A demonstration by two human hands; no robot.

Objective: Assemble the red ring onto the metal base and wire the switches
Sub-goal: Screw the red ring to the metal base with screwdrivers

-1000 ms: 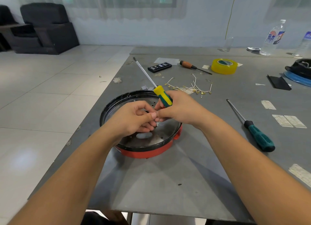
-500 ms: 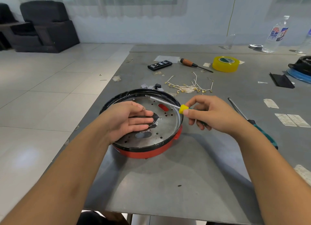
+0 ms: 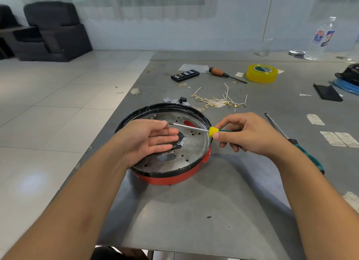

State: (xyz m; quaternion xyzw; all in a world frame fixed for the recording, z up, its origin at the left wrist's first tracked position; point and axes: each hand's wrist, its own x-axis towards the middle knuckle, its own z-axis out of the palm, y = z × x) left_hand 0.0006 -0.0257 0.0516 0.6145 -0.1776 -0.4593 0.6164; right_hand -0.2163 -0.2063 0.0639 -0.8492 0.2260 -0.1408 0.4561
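Observation:
The round metal base [image 3: 196, 145] with a black rim sits inside the red ring [image 3: 171, 179] near the table's left edge. My left hand [image 3: 149, 139] lies palm up over the base with its fingers straight. My right hand [image 3: 250, 135] grips a yellow and green screwdriver [image 3: 213, 131] by the handle. The shaft points left and its tip carries a small screw at my left fingertips [image 3: 168, 124]. Small grey and black switches [image 3: 178, 100] lie just behind the base. A bundle of white wires [image 3: 219, 100] with brass terminals lies beyond them.
A green-handled screwdriver [image 3: 303, 149] lies right of my right hand. Farther back are a bit case [image 3: 185, 75], a wooden-handled screwdriver [image 3: 223, 74], a yellow tape roll [image 3: 261, 73], a black plate [image 3: 327, 92] and a bottle [image 3: 320, 40]. The table edge runs along the left.
My hands have parted. The screwdriver swung from upright over the base to nearly level, its tip now at my left fingertips. My left hand opened palm up.

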